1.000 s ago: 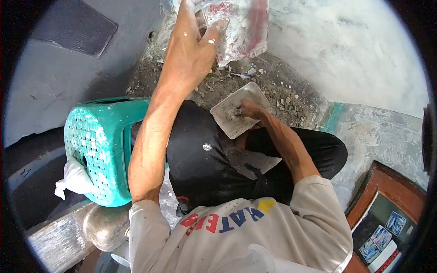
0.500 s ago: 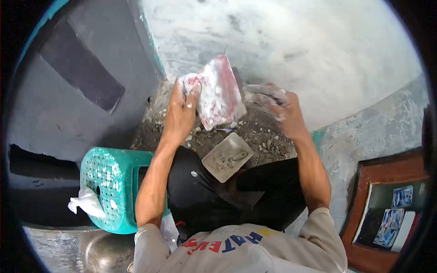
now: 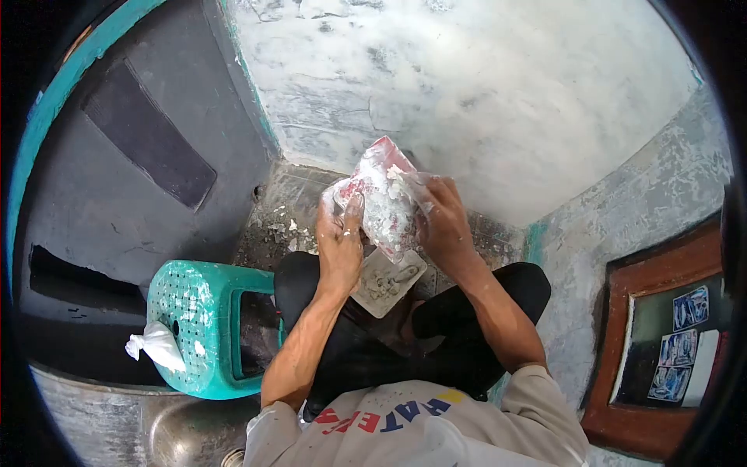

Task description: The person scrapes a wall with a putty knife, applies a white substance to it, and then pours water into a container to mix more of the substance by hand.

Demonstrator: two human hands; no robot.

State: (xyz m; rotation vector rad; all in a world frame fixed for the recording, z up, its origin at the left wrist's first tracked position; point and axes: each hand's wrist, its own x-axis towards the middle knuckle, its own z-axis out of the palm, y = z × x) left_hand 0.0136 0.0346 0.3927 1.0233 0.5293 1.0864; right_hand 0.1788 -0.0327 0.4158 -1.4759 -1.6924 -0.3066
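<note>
Both hands hold a clear plastic bag (image 3: 379,198) with red print and white powder inside, raised in front of me. My left hand (image 3: 341,247) grips its left side with the thumb up. Around the bag's right side close the fingers of my right hand (image 3: 442,219). Directly below the bag lies a square grey tile (image 3: 387,279) with wet grey paste and a small tool on it, resting on the floor by my black-trousered knees.
A teal plastic stool (image 3: 201,327) with a knotted white bag (image 3: 156,345) on it stands at my left. Rubble covers the floor corner (image 3: 284,222) below a patchy white wall. A wooden-framed panel (image 3: 661,342) with stickers is at right. A metal sink (image 3: 163,420) lies at lower left.
My right hand left the tile and came up to take the bag's right side. The bag has come down and closer, over the tile. My head has tilted up.
</note>
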